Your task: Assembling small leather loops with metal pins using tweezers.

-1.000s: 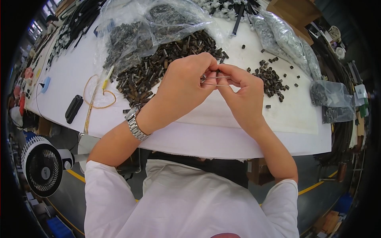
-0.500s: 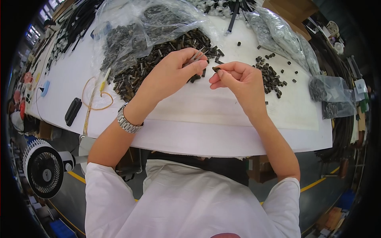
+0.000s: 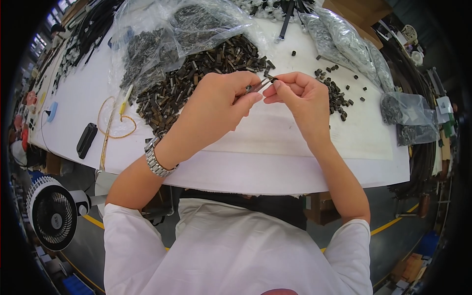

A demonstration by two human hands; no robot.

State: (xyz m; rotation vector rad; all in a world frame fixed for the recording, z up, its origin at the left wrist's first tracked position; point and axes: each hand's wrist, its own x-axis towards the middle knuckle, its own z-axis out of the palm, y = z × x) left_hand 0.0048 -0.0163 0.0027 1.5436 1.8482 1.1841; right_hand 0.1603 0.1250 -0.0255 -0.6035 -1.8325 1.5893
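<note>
Above the middle of the white table, my left hand (image 3: 221,101) is closed around slim metal tweezers (image 3: 263,84), two thin prongs pointing right. Their tips meet a small dark piece (image 3: 273,79), pinched between the thumb and forefinger of my right hand (image 3: 307,101). Fingers partly hide this piece, so its exact shape is unclear. Behind and left of my left hand spreads a large heap of short dark brown-black pieces (image 3: 160,101). A smaller scatter of short black pieces (image 3: 338,101) lies just beyond my right hand.
Clear plastic bags (image 3: 196,29) cover the heap's far side. More filled bags (image 3: 344,37) lie at the back right. A black oblong case (image 3: 87,140), a yellow-and-white pen-like tool (image 3: 126,101) and an orange cord loop (image 3: 135,129) are on the left. A fan (image 3: 54,216) stands below the table's left edge.
My left hand has moved slightly right and down, turning so that the tweezers' tips now reach the dark piece. My right hand has stayed nearly in place.
</note>
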